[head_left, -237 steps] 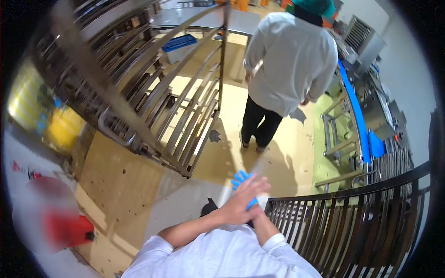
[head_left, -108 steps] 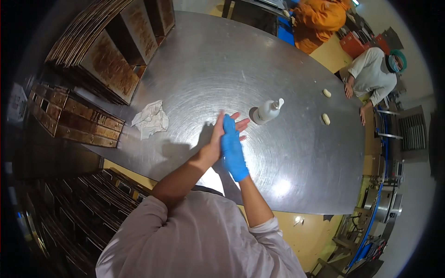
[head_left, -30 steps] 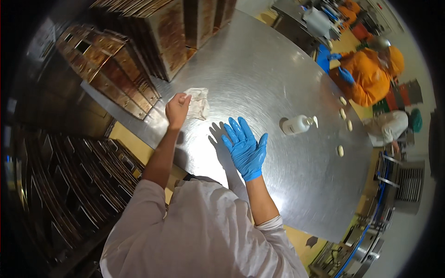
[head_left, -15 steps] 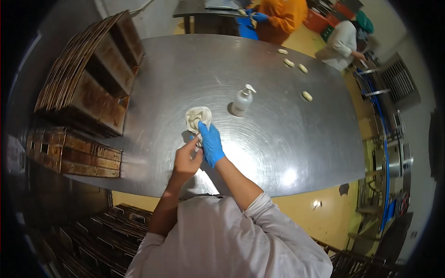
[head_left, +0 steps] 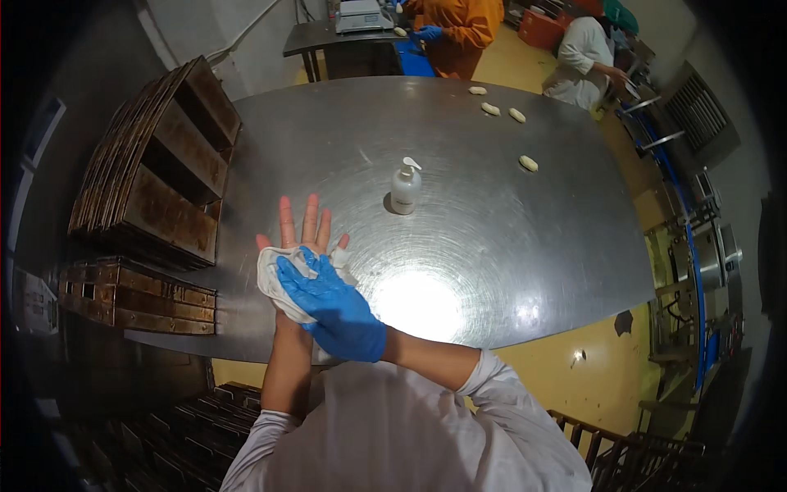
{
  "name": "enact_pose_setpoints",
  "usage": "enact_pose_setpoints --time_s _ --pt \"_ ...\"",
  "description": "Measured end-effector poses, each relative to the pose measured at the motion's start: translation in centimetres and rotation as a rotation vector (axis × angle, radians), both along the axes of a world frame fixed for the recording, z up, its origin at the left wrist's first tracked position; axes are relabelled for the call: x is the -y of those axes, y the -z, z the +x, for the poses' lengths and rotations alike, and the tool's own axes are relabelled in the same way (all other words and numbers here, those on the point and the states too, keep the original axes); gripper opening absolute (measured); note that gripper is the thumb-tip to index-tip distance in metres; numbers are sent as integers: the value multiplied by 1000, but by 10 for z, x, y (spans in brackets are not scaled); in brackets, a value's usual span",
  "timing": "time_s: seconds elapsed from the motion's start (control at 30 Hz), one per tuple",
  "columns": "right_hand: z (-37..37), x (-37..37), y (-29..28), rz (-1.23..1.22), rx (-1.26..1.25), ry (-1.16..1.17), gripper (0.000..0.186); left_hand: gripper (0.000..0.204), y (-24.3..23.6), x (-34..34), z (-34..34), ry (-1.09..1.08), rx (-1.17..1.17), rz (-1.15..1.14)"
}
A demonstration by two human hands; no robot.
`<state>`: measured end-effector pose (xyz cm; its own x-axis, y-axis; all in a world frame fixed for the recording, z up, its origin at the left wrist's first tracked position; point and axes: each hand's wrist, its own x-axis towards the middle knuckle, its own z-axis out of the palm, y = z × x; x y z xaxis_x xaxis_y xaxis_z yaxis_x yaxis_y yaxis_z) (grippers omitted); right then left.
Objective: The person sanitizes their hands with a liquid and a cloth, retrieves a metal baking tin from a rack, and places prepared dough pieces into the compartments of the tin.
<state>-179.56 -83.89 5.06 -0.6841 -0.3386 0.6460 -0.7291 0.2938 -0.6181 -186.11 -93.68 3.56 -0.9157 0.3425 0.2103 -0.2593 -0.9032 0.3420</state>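
My left hand is open, palm up, fingers spread, over the steel table. My right hand, in a blue glove, presses a white cloth onto the left palm, its fingers curled on the cloth and covering part of it. A white pump bottle stands beyond my hands, right of center. Several pale oblong pieces, perhaps dough, lie at the table's far right.
Stacks of rusty metal pans stand at the table's left. Beyond it are a co-worker in orange by a scale and another in white. Conveyor machinery runs along the right; dark racks are behind me at lower left.
My hands took the cloth up from the table and have moved left; my left hand has spread its fingers, with the cloth now pressed on its palm by the gloved right hand.
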Motion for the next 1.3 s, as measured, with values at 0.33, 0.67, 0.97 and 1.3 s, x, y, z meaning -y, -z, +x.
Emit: enact_pose_setpoints --time_s 0.33,0.67,0.97,1.3 --pt "-33 -19 8 282 -147 138 52 65 -24 -12 26 -6 54 -104" --pt "-85 -42 11 -519 317 34 64 83 -52 4 83 -161 -557 -733" --pt "12 -10 -12 -390 616 -209 55 83 -65 -4 22 -742 -711 -1073" --pt "-5 -30 -17 -352 -1 -37 49 62 117 9 77 -353 -732 -1239"
